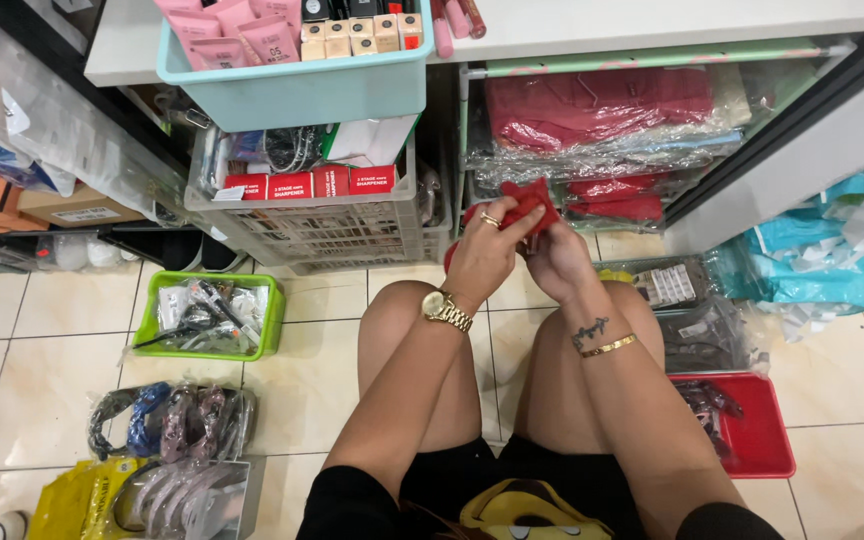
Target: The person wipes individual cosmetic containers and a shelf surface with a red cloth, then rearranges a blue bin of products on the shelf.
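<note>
A seated person's left hand [482,250] and right hand [555,262] are both closed around a small red fabric item [528,203], held above the knees. Just beyond the hands, a grey plastic crate [332,235] holds red boxes; above it, a pale blue tub [297,90] holds cosmetic tubes. Left of the hands, a green basket [207,315] holds packaged accessories. Right of them, a red tray [752,430] holds dark items.

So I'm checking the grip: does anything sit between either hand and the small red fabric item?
Nothing visible does. The left hand and right hand both grip the small red fabric item directly.
</note>
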